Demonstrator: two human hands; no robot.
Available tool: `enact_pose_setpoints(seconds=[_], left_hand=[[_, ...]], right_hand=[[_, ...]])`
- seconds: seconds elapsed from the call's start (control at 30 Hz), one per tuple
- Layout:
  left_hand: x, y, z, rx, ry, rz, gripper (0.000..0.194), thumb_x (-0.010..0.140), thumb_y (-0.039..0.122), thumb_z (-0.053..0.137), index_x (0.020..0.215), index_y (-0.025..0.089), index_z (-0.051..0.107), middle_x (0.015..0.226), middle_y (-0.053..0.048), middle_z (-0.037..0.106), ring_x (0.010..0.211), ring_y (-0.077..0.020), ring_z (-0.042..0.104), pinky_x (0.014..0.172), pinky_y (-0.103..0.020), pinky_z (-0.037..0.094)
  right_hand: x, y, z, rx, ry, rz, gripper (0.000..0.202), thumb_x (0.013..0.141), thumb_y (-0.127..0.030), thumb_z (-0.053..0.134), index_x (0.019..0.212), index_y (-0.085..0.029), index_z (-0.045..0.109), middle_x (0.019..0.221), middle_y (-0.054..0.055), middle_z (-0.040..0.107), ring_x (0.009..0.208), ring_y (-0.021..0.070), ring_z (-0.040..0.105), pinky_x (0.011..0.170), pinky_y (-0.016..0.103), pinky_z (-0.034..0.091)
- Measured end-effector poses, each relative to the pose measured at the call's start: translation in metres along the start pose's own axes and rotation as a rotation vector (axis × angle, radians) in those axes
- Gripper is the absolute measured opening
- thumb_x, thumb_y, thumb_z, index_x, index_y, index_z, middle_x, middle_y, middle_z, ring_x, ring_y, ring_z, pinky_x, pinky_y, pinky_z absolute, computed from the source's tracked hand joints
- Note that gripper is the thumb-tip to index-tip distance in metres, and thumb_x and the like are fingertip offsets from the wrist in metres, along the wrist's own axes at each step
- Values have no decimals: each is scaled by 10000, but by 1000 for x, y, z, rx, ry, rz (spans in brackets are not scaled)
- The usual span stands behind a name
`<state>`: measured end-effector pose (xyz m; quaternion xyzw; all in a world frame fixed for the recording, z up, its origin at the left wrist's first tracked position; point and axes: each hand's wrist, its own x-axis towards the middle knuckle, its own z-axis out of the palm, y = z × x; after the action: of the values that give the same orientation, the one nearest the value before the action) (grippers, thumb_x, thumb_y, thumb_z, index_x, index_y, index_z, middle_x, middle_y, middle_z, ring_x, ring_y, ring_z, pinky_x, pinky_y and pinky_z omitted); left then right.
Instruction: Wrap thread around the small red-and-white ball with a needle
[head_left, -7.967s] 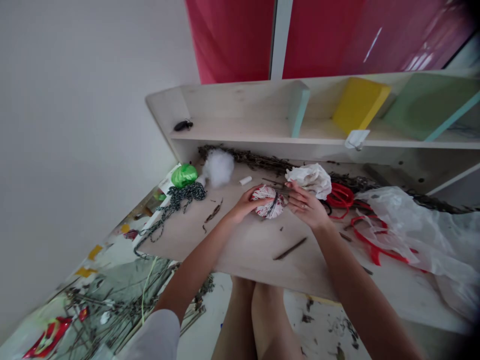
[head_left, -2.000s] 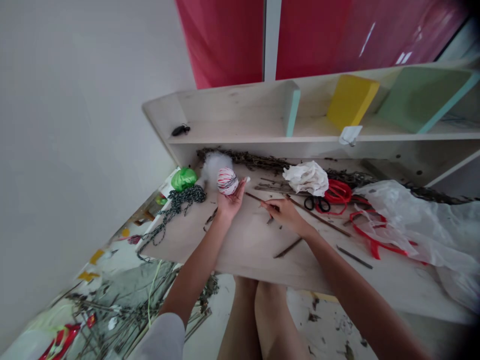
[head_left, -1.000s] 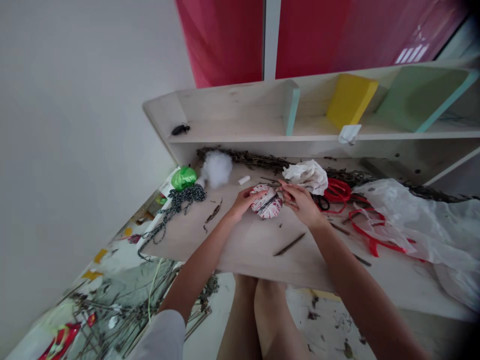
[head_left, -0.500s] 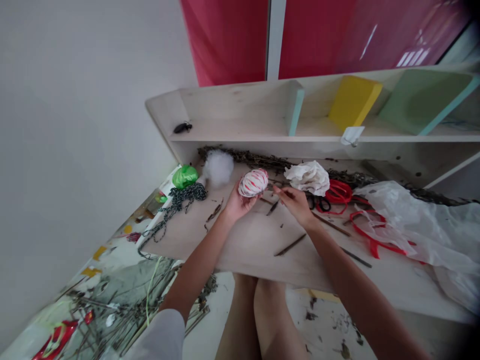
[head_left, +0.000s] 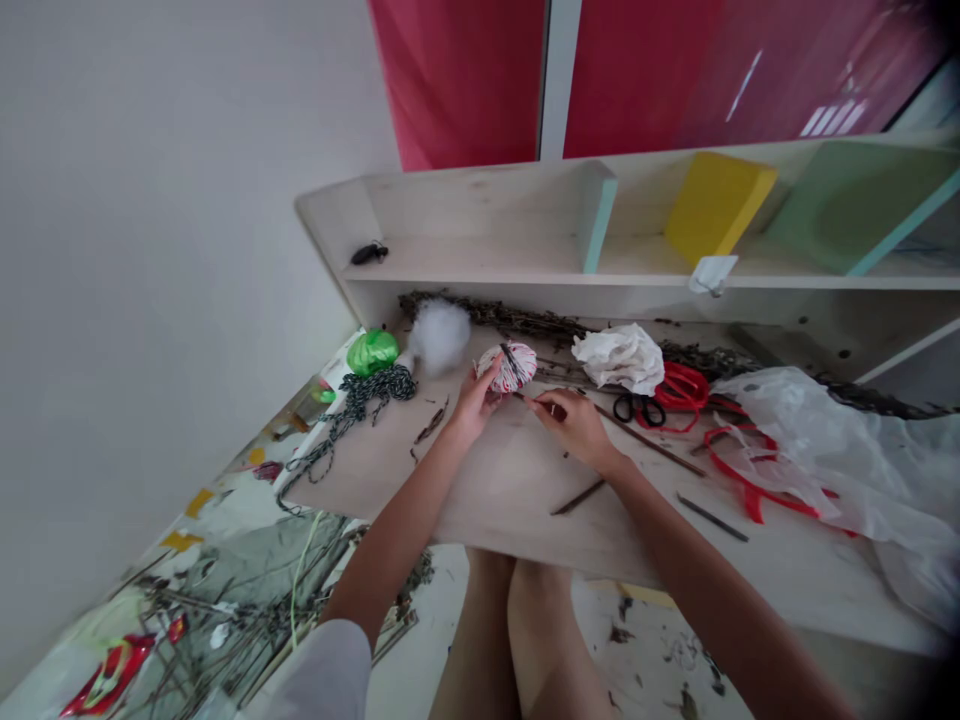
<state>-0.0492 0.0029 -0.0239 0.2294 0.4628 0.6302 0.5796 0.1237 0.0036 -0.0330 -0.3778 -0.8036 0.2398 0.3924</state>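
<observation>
We see one red-and-white wound ball (head_left: 509, 369) mid-table, held in our left hand (head_left: 471, 402). Just right, our right hand (head_left: 571, 425) pinches one thin stick (head_left: 523, 399), mostly hidden by fingers. Left of the ball sits one white tuft (head_left: 441, 337); right, one crumpled white paper (head_left: 619, 360). Two black scissor loops (head_left: 649, 411) show; we cannot make out blades. One plastic bag (head_left: 847, 440) fades into shadow at right. Between our forearms, open tabletop (head_left: 491, 490) reaches the near edge.

red-and-white streaked ball (head_left: 520, 366), brown stick (head_left: 652, 442), dark speckled cord (head_left: 375, 386), green bundle (head_left: 373, 352), white fluff (head_left: 441, 338)
</observation>
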Motion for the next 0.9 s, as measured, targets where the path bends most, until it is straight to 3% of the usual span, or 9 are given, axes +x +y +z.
enact_pose_setpoints(seconds=[0.17,0.27,0.5,0.63,0.9], left_hand=[[-4,-1,3,249,80,139,544,617,398,790,1098,211,619,1112,-84,662,886,-186,637,720,-283,506],[-4,-3,5,300,68,193,602,554,368,828,1092,189,626,1073,-80,675,928,-207,634,778,-311,508],[-5,-5,6,325,-122,221,561,566,364,818,1070,175,659,1090,-79,682,958,-203,634,832,-298,496],[-10,-2,6,433,-191,156,501,609,415,787,1028,159,686,1001,-81,706,855,-195,645,738,-275,501],[-12,-2,3,509,-382,94,479,633,411,776,1038,168,700,992,-67,711,822,-184,640,695,-256,474]], right_hand=[[4,-6,-3,280,14,175,363,792,-519,585,710,-172,655,568,8,559,495,112,439,481,249,327],[8,-7,-9,445,49,270,387,714,-553,641,663,-169,626,541,-8,521,475,94,403,452,241,288],[14,-1,-21,845,97,437,341,657,-482,710,614,-187,546,454,-67,370,411,49,241,396,223,150],[14,-1,-29,1028,43,504,292,648,-444,730,767,-200,621,519,-66,384,425,53,194,386,231,102],[15,-6,-36,1190,-27,534,282,674,-421,731,825,-210,621,541,-78,295,426,55,149,368,227,90]])
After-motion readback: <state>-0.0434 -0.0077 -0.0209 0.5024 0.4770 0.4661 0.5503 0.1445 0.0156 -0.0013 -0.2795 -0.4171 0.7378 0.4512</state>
